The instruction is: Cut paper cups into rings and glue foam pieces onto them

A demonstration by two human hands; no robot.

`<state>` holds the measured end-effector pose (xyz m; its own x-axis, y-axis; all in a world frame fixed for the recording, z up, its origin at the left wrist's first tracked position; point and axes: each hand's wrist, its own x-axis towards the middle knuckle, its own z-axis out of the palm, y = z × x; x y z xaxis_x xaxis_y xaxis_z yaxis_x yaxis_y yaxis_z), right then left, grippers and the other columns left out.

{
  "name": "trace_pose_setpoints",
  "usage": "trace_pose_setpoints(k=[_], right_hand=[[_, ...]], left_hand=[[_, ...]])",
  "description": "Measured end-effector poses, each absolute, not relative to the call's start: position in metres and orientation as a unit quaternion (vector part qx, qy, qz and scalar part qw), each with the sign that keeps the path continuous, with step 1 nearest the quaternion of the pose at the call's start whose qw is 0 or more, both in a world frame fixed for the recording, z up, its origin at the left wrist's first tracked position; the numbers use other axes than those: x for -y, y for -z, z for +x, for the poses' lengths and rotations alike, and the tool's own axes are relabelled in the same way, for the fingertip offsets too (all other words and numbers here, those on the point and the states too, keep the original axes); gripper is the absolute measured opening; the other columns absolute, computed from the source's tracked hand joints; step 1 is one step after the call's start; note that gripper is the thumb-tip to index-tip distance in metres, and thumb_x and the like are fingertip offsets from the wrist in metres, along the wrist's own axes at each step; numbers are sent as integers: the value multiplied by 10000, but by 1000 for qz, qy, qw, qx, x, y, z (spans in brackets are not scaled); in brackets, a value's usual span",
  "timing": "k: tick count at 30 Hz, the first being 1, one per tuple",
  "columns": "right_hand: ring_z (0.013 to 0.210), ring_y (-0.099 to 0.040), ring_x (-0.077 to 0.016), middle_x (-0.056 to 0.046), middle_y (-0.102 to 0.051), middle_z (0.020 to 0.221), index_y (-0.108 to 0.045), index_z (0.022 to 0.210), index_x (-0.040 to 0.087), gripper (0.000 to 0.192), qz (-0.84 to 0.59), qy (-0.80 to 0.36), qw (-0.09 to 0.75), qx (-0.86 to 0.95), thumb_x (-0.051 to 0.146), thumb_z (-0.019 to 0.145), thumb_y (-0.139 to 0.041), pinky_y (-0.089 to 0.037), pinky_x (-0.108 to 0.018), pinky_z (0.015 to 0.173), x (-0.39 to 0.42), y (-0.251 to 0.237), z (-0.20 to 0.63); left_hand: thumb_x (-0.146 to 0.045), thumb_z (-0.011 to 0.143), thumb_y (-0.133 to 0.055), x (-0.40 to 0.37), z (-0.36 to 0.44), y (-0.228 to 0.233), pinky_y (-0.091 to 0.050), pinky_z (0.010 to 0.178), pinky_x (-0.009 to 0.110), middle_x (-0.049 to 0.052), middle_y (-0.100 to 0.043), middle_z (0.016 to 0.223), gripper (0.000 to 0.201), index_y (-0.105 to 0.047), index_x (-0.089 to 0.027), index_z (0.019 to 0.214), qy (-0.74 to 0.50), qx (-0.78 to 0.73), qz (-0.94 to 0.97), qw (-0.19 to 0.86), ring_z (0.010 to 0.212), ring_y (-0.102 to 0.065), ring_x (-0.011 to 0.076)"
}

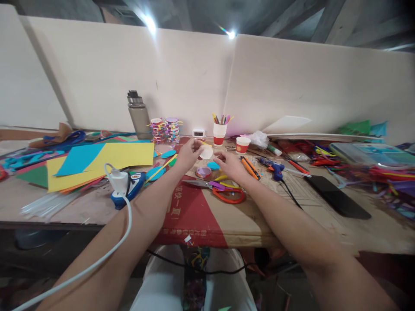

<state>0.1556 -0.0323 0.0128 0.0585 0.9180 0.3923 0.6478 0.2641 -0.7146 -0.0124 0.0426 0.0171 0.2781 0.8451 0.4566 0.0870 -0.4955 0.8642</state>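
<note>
Between the thumb and fingers of my left hand is a small round white paper disc, held up above the table. My right hand hovers just right of the disc, fingers slightly bent and apart, with nothing visible in them. Below the hands stands a small round piece with a pinkish-purple top, and a blue paper disc lies beside it. Nearer to me are red-handled scissors and yellow-handled scissors, partly overlapping. An orange utility knife rests by my right wrist.
Coloured paper sheets and a blue power strip lie left. Behind stand a bottle, two decorated cups, a pencil cup and a paper cup. Right are a glue gun and a phone.
</note>
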Motion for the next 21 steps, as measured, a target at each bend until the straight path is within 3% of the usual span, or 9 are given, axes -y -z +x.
trace_pose_setpoints(k=[7,12,21], right_hand=[[718,-589,-158,-26,-689,817,-684,927,165,183,-525,-183,502,662,263,820,-572,-453,-290,700,20,-4,161],[745,-581,-170,-52,-694,858,-686,929,159,218,-503,-133,533,667,307,834,-559,-444,-301,716,24,-10,163],[737,-611,-148,-34,-695,869,-622,1093,154,319,-517,-184,536,642,278,800,-623,-481,-294,715,24,-11,168]], left_hand=[[-179,675,-733,-37,-2,-16,-516,694,249,35,-656,905,324,-591,-147,965,-500,-228,719,425,796,-629,132],[-316,710,-773,-31,-4,-19,-515,792,281,65,-707,954,326,-660,-150,966,-490,-171,732,441,882,-659,167],[-422,683,-790,-27,-5,-23,-549,697,274,73,-737,898,370,-745,-141,920,-506,-228,681,477,790,-660,165]])
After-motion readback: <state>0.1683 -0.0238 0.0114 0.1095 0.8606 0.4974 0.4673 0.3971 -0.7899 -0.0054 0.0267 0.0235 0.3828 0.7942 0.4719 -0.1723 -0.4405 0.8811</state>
